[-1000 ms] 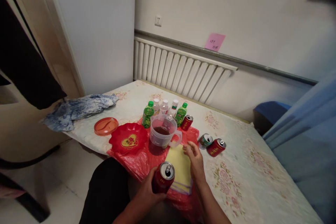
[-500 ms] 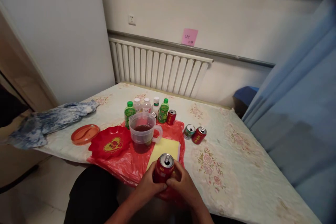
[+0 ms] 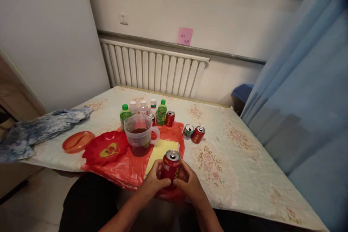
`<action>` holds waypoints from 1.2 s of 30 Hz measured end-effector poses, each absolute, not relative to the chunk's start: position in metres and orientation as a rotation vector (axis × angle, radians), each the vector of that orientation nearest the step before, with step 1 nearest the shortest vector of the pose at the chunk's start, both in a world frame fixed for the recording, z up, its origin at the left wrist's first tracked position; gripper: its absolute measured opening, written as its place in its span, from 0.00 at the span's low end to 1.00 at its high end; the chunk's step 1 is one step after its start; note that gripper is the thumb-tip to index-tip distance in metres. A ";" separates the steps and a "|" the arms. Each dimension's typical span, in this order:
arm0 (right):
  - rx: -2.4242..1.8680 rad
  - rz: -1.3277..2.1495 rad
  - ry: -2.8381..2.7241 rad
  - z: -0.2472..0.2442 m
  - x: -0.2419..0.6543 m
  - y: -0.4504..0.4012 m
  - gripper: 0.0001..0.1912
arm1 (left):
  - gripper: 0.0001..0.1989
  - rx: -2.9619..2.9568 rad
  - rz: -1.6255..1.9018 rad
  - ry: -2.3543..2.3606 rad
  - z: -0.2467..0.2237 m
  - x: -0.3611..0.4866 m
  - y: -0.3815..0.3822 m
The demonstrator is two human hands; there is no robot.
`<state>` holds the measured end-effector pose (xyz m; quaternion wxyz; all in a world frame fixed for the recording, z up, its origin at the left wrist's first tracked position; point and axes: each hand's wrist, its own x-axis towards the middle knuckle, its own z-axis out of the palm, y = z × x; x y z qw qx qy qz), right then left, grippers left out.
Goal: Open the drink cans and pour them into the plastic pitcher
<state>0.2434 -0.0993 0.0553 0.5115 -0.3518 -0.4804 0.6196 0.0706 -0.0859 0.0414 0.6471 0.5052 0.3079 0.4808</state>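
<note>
A red drink can [image 3: 171,169] with its top opened is upright near the front edge of the table, between my two hands. My left hand [image 3: 155,180] grips its left side, and my right hand [image 3: 189,181] wraps its right side, both thumbs across the front. Behind the can lies a yellow sheet or notepad [image 3: 161,153] on a red plastic bag [image 3: 119,172]. A clear plastic measuring jug [image 3: 138,136] with dark liquid stands just beyond, its handle toward the right. Left of the jug is a red scalloped plate [image 3: 95,149] with a yellow heart print.
Green-capped bottles [image 3: 161,113] and white-capped bottles [image 3: 143,107] stand behind the jug, beside a red can [image 3: 170,119]. To the right, a green can [image 3: 188,131] and another red can [image 3: 198,134] sit tilted. An orange lid [image 3: 77,142] and a blue-white cloth [image 3: 43,127] lie at left.
The view has swung slightly to the right, so the table things appear farther left. Both hands still hold the can, which has been turned so more of its yellow lettering shows.
</note>
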 end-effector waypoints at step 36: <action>-1.247 1.198 -1.105 0.055 0.255 -0.105 0.27 | 0.40 1.520 0.924 0.783 0.024 0.108 -0.081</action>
